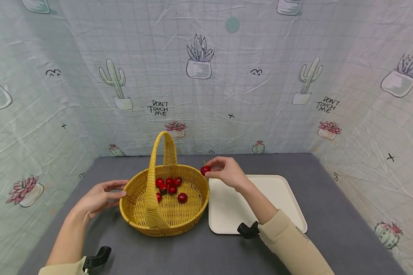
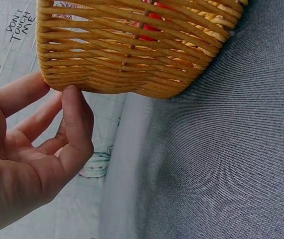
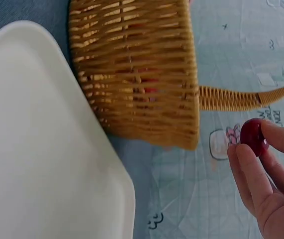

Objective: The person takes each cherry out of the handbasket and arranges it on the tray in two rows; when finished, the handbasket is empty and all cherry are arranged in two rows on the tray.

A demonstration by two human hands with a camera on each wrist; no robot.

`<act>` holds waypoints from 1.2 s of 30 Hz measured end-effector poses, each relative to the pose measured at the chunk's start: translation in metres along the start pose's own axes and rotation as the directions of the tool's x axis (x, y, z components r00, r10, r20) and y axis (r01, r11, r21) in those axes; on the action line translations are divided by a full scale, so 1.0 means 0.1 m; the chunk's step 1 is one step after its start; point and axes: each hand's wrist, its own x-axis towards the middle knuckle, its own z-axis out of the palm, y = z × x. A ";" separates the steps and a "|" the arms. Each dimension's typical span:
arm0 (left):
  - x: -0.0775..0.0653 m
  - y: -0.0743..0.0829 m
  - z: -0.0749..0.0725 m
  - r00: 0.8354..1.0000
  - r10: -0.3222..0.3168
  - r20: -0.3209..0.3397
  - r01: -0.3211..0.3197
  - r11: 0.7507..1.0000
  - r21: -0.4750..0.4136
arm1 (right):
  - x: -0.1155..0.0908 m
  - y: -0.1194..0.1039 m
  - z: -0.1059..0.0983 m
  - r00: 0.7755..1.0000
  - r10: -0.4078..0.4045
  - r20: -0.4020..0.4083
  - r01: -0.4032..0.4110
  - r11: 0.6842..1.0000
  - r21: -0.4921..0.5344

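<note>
A yellow woven basket (image 1: 182, 225) with a tall arched handle holds several dark red cherries (image 1: 172, 189). At its left rim is my left hand (image 1: 98, 196), thumb and fingertips on the woven edge; the left wrist view shows the bent fingers (image 2: 77, 119) right at that rim. Near the basket's right rim my right hand (image 1: 228, 173) pinches one cherry (image 3: 252, 137) between thumb and fingertips. This cherry (image 1: 205, 170) is raised, and a thin stem rises from it.
A white rectangular tray (image 1: 258, 206) lies right of the basket, close against it and under the right forearm. Both stand on a grey cloth-covered table (image 1: 179, 256). A cactus-patterned sheet (image 1: 227, 95) hangs behind and along both sides.
</note>
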 end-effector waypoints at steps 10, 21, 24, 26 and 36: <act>0.01 0.00 0.00 1.000 0.007 0.001 -0.007 1.000 -0.006 | -0.09 0.20 -0.27 0.998 0.036 -0.057 -0.038 0.999 -0.019; -0.01 0.02 0.01 1.000 0.023 0.008 -0.023 0.999 -0.024 | -0.13 0.48 -0.37 0.990 0.116 -0.081 -0.120 0.992 -0.045; 0.00 0.00 -0.01 0.999 0.028 0.015 -0.028 0.999 -0.032 | -0.12 0.55 -0.35 0.989 0.126 -0.074 -0.130 0.990 -0.050; 0.01 -0.02 -0.02 0.999 0.034 0.025 -0.033 0.999 -0.037 | -0.11 0.60 -0.34 0.989 0.130 -0.071 -0.134 0.990 -0.051; 0.07 -0.13 -0.08 0.997 0.040 0.064 -0.033 0.995 -0.093 | -0.06 0.76 -0.28 0.986 0.154 -0.059 -0.158 0.984 -0.085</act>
